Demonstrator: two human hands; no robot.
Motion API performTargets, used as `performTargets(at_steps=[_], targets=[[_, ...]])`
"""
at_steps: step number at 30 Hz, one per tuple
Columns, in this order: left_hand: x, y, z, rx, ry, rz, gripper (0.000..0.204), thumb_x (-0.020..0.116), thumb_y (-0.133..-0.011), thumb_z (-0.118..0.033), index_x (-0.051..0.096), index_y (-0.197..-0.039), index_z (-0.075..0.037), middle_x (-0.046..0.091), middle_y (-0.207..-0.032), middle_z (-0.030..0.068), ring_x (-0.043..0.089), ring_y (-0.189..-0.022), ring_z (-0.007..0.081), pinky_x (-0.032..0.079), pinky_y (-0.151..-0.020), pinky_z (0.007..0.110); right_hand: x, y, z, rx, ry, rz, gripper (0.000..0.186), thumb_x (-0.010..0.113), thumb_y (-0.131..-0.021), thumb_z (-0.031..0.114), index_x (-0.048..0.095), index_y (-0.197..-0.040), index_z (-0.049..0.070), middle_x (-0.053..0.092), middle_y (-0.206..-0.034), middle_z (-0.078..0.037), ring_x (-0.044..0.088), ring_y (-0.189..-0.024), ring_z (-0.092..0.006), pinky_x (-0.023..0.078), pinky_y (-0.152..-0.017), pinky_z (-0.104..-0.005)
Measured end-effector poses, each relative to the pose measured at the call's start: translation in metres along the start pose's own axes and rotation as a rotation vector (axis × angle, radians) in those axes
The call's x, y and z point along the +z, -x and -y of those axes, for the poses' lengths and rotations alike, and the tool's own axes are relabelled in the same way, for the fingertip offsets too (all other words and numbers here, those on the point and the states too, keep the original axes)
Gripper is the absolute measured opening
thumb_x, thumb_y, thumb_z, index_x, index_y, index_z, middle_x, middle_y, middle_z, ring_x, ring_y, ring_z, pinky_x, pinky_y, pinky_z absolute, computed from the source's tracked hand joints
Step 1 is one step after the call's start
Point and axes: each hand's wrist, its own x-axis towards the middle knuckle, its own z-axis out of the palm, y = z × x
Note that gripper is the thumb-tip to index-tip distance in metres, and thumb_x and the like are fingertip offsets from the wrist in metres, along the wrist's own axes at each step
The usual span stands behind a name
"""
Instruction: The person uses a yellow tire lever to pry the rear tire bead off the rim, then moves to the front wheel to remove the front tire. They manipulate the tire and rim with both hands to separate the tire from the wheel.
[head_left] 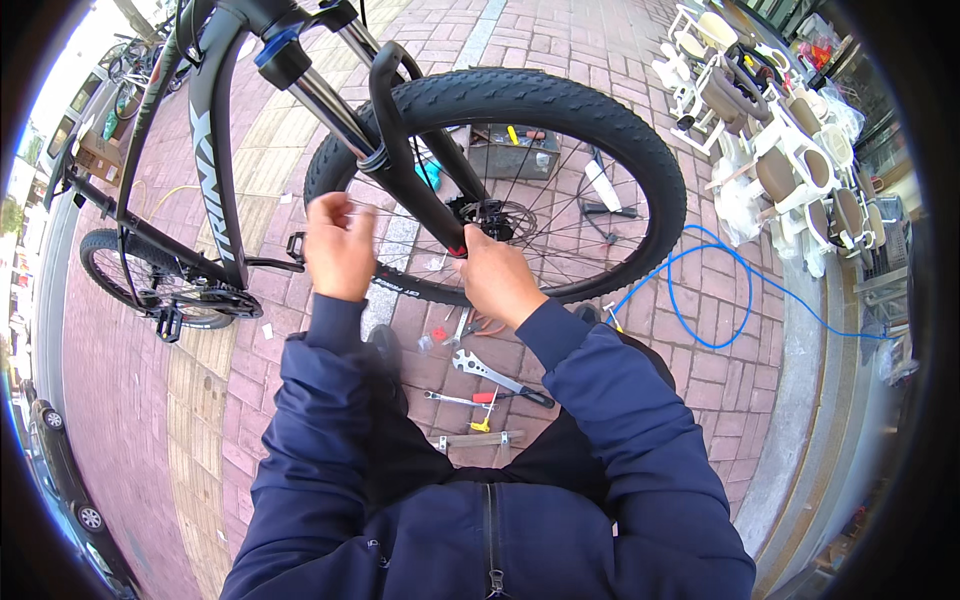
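A black bicycle (215, 150) stands on a red brick pavement, its front wheel (560, 100) right before me. My left hand (338, 245) is raised beside the wheel's spokes with its fingertips pinched together; whether it holds something small I cannot tell. My right hand (497, 275) reaches to the bottom of the black fork leg (415, 165), its fingers closed at the wheel axle (478, 225) beside the brake disc. Both arms wear dark blue sleeves.
Wrenches and small tools (490, 385) lie on the bricks by my knees. A grey toolbox (515, 150) sits behind the wheel. A blue hose (700, 300) loops to the right. Stacked white child seats (780, 140) stand at the far right. The rear wheel (130, 275) is at left.
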Motion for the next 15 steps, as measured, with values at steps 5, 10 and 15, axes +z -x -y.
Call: performTargets(at_steps=[5, 10, 15], targets=[[0.072, 0.026, -0.044, -0.301, 0.68, 0.272, 0.02, 0.079, -0.084, -0.003, 0.067, -0.1, -0.002, 0.068, -0.089, 0.0039, 0.065, -0.081, 0.0153, 0.051, -0.077, 0.031, 0.007, 0.006, -0.001, -0.025, -0.073, -0.012, 0.041, 0.07, -0.095, 0.018, 0.051, -0.123, -0.005, 0.071, -0.101, -0.029, 0.07, -0.095, -0.0476, 0.054, -0.083, -0.0561], [0.094, 0.019, -0.045, -0.426, 0.888, 0.196, 0.012, 0.07, -0.076, 0.006, 0.065, -0.084, -0.001, 0.067, -0.083, 0.0063, 0.064, -0.077, 0.019, 0.052, -0.076, 0.032, -0.058, 0.003, 0.009, -0.209, -0.028, -0.352, 0.029, 0.076, -0.09, 0.019, 0.07, -0.111, 0.0, 0.074, -0.109, -0.017, 0.071, -0.1, -0.0413, 0.056, -0.088, -0.0478], [0.094, 0.018, -0.05, -0.485, 0.968, 0.186, 0.018, 0.064, -0.071, 0.011, 0.064, -0.085, 0.0, 0.064, -0.084, 0.0093, 0.063, -0.079, 0.0221, 0.052, -0.079, 0.034, -0.172, -0.029, -0.028, -0.167, 0.608, -0.913, 0.083, 0.073, -0.088, 0.063, 0.059, -0.14, 0.001, 0.063, -0.134, -0.026, 0.055, -0.13, -0.042, 0.036, -0.112, -0.0563]])
